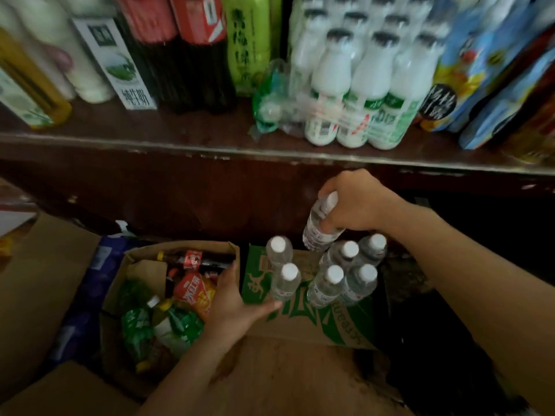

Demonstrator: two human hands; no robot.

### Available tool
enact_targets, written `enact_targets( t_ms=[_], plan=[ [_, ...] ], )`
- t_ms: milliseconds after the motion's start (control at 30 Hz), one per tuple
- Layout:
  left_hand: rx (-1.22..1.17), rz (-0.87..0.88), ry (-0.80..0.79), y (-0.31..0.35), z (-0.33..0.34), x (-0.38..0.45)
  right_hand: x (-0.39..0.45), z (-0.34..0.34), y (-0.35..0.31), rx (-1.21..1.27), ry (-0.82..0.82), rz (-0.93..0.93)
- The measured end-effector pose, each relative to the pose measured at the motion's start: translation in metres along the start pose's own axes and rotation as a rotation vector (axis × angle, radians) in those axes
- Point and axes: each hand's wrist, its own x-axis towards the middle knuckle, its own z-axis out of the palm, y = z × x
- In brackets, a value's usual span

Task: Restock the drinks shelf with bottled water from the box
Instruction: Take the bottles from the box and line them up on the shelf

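A green and white cardboard box sits on the floor below the dark wooden shelf. Several clear water bottles with white caps stand upright in it. My right hand grips the neck and cap of one water bottle, which hangs tilted above the others, just under the shelf edge. My left hand rests with straight fingers on the box's left wall, thumb pointing toward the bottles.
On the shelf stand cola bottles, a milk carton, a green bottle, a wrapped pack of white drink bottles and blue cartons. A brown box of mixed drinks sits left of the water box.
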Motion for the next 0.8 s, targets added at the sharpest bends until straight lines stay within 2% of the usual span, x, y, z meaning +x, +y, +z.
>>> enact_targets(
  t_ms=[100,200,333,467,633,733,800],
  plan=[
    [0.01,0.136,-0.013,0.087,-0.039,-0.01,-0.046,-0.082,-0.029,-0.036,-0.002,-0.033],
    [0.005,0.326,-0.133,0.188,-0.073,-0.018,-0.095,-0.17,-0.064,-0.068,-0.026,-0.081],
    [-0.162,0.474,-0.352,0.311,-0.119,-0.046,-0.152,-0.276,-0.105,-0.073,0.022,-0.147],
    [-0.244,0.546,-0.338,0.387,-0.167,-0.082,-0.193,-0.352,-0.13,0.078,0.076,-0.201],
    [-0.318,0.575,-0.222,0.451,-0.217,-0.107,-0.235,-0.386,-0.125,0.723,0.167,-0.266],
    [-0.299,0.599,-0.106,0.485,-0.236,-0.115,-0.235,-0.358,-0.121,0.749,0.219,-0.194],
    [-0.308,0.604,-0.043,0.504,-0.242,-0.115,-0.221,-0.336,-0.131,0.677,0.343,-0.182]
  ],
)
